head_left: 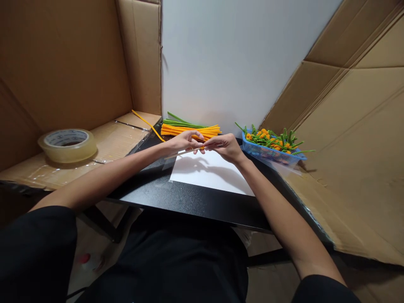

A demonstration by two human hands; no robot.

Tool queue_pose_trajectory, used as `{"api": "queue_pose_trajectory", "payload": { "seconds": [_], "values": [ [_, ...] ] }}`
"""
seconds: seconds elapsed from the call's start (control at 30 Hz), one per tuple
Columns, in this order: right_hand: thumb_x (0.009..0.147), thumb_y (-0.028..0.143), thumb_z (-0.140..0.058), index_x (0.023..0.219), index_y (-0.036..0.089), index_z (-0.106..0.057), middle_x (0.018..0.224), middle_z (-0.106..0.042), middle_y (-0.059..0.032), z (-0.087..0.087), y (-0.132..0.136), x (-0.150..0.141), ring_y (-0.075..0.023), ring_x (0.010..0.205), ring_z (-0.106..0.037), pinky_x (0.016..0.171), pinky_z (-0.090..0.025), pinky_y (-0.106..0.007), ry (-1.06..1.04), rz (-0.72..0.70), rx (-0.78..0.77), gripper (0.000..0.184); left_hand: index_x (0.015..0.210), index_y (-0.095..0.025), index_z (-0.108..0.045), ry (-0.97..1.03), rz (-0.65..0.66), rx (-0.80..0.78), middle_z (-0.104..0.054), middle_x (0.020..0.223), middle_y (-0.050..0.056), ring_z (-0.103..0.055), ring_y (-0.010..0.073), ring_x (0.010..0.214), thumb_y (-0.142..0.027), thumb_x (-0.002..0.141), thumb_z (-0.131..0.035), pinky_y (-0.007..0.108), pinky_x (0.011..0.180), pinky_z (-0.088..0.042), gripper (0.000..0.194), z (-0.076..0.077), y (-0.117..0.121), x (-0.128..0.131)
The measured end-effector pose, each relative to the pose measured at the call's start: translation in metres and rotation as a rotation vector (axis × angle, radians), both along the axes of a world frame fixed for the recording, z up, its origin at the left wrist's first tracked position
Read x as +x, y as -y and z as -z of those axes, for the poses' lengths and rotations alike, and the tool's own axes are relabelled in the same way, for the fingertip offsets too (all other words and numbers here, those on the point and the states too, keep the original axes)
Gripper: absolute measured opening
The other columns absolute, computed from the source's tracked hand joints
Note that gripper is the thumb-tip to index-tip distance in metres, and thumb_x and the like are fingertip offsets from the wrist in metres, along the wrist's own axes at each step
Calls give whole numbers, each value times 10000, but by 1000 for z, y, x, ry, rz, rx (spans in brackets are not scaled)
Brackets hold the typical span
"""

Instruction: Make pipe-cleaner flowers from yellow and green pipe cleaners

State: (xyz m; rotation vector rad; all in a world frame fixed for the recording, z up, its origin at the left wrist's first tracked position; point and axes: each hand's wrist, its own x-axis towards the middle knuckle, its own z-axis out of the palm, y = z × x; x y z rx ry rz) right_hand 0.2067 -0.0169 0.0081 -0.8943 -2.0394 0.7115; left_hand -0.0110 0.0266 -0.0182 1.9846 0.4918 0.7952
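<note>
My left hand [187, 142] and my right hand [224, 147] meet above a white sheet of paper [211, 172], fingertips almost touching. An orange pipe cleaner [147, 123] runs from the upper left to my left hand, and a small orange bit shows between the fingertips of both hands. A thin pale stick [176, 154] juts out leftward under my left hand, whose fingers are bent around it. My right fingers pinch at the orange bit. Just behind my hands lie a bundle of orange pipe cleaners [176, 130] and some green pipe cleaners [189, 123].
At the right, a blue basket [261, 149] holds several green stems with orange heads [277, 143]. A roll of clear tape [67, 145] rests on cardboard at the left. Cardboard walls [63, 63] and a white panel [233, 59] surround the black table [176, 198].
</note>
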Motion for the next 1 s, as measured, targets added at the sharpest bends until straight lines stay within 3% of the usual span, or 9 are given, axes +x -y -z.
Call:
{"api": "queue_pose_trajectory", "payload": {
  "seconds": [0.13,0.27,0.33,0.43,0.63,0.83,1.0],
  "values": [
    [707,478,-865,884,196,-764,775,-774,-47,4,-8,0,-183,728,-739,705,-615,-303,-128,30,-122,347,1082,-181,-435,38,-171,163,-738,748,43,-658,117,604,-240,937,-605,225,571,-463,230,3,3,3],
    [797,617,-765,816,136,-723,732,-764,-121,4,-13,2,-182,634,-736,534,-580,-240,-205,95,-477,484,1055,-169,-522,-165,-401,754,-719,729,26,-650,129,613,-228,975,-552,228,569,-428,104,1,12,1],
    [851,586,-730,787,111,-726,771,-773,-166,3,-13,4,-190,657,-750,533,-588,-226,-174,66,-671,479,1009,-152,-582,-259,-397,1041,-724,770,63,-669,148,667,-227,1013,-478,241,585,-434,129,2,16,-1],
    [861,428,-771,815,86,-750,825,-784,-183,0,-9,5,-182,699,-761,554,-598,-194,-143,-3,-811,346,983,-142,-639,-344,-335,1273,-721,785,76,-673,151,694,-212,1043,-378,244,608,-460,276,3,17,-2],
    [799,222,-789,796,64,-779,735,-776,-153,-1,-7,2,-161,632,-741,579,-624,-192,-135,-8,-813,158,1020,-141,-653,-340,-236,1345,-699,729,63,-660,146,667,-259,1053,-419,232,579,-473,263,1,13,-6],
    [765,268,-833,728,73,-768,709,-765,-168,1,-9,4,-179,610,-733,610,-655,-252,-96,100,-735,209,1160,-145,-621,-480,-233,1297,-731,838,78,-682,139,700,-165,1010,-455,217,565,-482,225,-1,12,-7],
    [728,294,-856,716,92,-780,706,-766,-148,6,-10,2,-171,609,-731,615,-643,-253,-77,74,-671,216,1141,-148,-616,-486,-258,1230,-735,828,79,-679,144,687,-180,1019,-436,226,560,-473,219,1,13,-5]
  ]
}}
